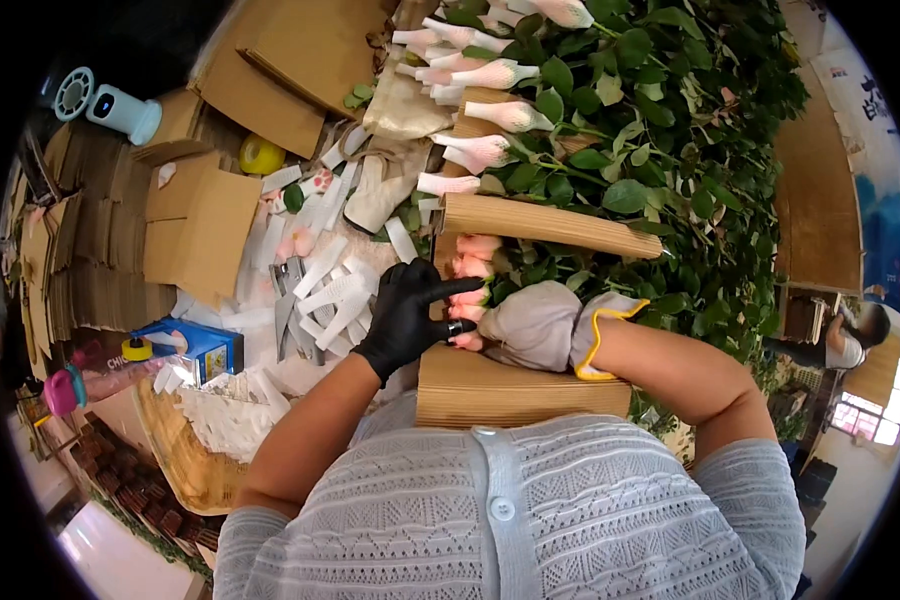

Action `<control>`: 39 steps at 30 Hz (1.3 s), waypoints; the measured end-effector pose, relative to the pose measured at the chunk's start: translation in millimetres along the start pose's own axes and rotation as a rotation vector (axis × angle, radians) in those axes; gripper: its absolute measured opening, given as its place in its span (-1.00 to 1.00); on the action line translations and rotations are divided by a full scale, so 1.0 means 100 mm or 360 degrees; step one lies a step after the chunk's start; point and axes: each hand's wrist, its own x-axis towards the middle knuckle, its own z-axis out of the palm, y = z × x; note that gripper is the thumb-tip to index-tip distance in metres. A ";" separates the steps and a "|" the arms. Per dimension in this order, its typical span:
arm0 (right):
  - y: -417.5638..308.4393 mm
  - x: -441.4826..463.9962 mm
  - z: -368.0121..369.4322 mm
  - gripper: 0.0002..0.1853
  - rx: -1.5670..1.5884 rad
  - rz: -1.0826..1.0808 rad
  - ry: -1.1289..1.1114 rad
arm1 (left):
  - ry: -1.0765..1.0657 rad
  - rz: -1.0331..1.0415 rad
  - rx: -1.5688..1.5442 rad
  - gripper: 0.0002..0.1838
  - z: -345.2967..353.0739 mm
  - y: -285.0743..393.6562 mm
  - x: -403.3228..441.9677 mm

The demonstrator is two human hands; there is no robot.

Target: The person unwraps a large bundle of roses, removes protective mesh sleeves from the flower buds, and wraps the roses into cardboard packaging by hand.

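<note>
My left hand (405,318), in a black glove, reaches over a short row of pink roses (473,268). Its index finger and thumb are spread apart and touch the blooms; the other fingers are bent. Against the right side of the roses lies my right hand (532,325), in a grey glove with a yellow edge, its fingers mostly hidden. Corrugated cardboard (525,388) lies on the near side of the roses, and a folded cardboard strip (550,225) on the far side. Green leaves spread to the right.
Roses in white sleeves (510,117) lie beyond the strip. White paper strips (335,300), a metal stapler (295,310) and a blue box (205,350) are at the left, near stacked cardboard (110,220). Another person (852,345) is at the far right.
</note>
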 end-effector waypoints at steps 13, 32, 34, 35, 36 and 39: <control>0.38 0.17 0.20 -0.78 -0.0706 -0.0319 0.1529 | -0.0087 -0.0021 -0.0014 -0.53 0.04 -0.08 0.00; 0.75 -1.14 -0.82 -0.40 0.2421 -0.2193 0.0664 | 0.0127 0.0225 0.0185 -0.46 0.06 -0.09 -0.04; 0.73 -1.19 -0.90 -0.58 0.1546 -0.0978 0.1368 | -0.0010 0.0078 0.0141 -0.50 0.01 -0.04 -0.03; 0.68 -1.25 -0.88 -0.65 0.1041 -0.0217 0.1503 | -0.0051 0.0038 0.0148 -0.51 0.00 -0.03 -0.02; 0.72 -1.18 -0.86 -0.71 0.0596 0.0077 0.1304 | -0.0093 -0.0003 0.0155 -0.52 -0.01 -0.03 -0.02; 1.38 -0.81 -0.70 -0.62 -0.0334 0.0331 0.0687 | -0.0098 0.0006 0.0080 -0.52 0.04 -0.09 -0.02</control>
